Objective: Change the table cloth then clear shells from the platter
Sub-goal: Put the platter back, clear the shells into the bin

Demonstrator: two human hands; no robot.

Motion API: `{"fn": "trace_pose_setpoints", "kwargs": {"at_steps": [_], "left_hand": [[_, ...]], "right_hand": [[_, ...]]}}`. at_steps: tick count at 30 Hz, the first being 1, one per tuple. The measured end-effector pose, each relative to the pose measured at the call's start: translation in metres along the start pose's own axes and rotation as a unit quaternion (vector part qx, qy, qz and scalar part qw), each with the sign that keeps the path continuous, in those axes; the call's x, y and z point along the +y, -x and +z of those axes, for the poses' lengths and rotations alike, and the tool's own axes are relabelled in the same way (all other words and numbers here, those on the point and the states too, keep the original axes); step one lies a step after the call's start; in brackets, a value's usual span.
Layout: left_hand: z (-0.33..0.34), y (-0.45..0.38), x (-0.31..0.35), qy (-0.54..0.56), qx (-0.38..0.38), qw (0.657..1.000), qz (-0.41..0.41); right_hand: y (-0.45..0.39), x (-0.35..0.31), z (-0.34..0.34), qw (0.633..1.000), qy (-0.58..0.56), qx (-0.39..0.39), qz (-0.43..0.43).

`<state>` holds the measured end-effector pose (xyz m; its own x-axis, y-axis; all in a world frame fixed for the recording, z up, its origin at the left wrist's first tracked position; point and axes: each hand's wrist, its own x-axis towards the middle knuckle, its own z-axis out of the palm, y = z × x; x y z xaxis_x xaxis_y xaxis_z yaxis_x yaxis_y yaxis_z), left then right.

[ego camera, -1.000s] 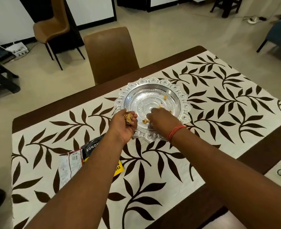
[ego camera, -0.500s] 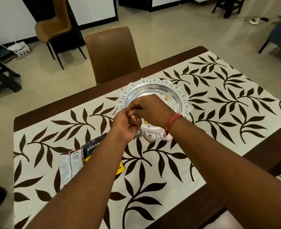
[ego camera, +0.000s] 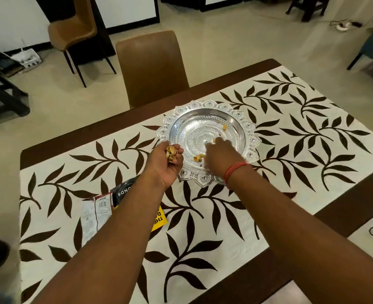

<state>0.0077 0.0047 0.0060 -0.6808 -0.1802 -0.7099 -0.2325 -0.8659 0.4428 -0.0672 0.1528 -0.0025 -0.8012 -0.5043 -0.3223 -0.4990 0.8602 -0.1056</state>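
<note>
A silver platter (ego camera: 205, 110) with a scalloped rim sits on the white table cloth (ego camera: 290, 150) printed with dark leaves. A few tan shells (ego camera: 198, 157) lie on its near side and one (ego camera: 225, 127) toward its right. My left hand (ego camera: 167, 165) is cupped at the platter's left rim, holding a small heap of shells (ego camera: 171, 153). My right hand (ego camera: 220, 153), a red thread on its wrist, reaches into the platter with fingertips down by a shell; they are blurred, so any grip is unclear.
A snack packet (ego camera: 98, 209) and a black-and-yellow packet (ego camera: 124, 191) lie on the cloth under my left forearm. A brown chair (ego camera: 150, 64) stands at the table's far edge, another chair (ego camera: 73, 27) farther back. The dark table edge (ego camera: 343, 207) runs at right.
My right hand went over to my left hand, then moved back into the platter. The heap in my left hand looks a little bigger.
</note>
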Motion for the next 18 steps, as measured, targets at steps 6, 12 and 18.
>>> {"fn": "trace_pose_setpoints", "kwargs": {"at_steps": [6, 12, 18], "left_hand": [[0.001, 0.000, -0.001, -0.006, -0.004, 1.000, 0.003], [0.001, 0.001, -0.002, -0.006, -0.003, 1.000, 0.006], [0.001, 0.004, -0.001, 0.000, 0.004, 1.000, 0.010]], "right_hand": [[0.011, -0.023, 0.000, 0.985, 0.014, 0.058, -0.160], [-0.001, -0.015, -0.005, 0.973, 0.033, 0.055, -0.222], [-0.010, -0.003, -0.015, 0.977, -0.140, 0.055, -0.151]]}}
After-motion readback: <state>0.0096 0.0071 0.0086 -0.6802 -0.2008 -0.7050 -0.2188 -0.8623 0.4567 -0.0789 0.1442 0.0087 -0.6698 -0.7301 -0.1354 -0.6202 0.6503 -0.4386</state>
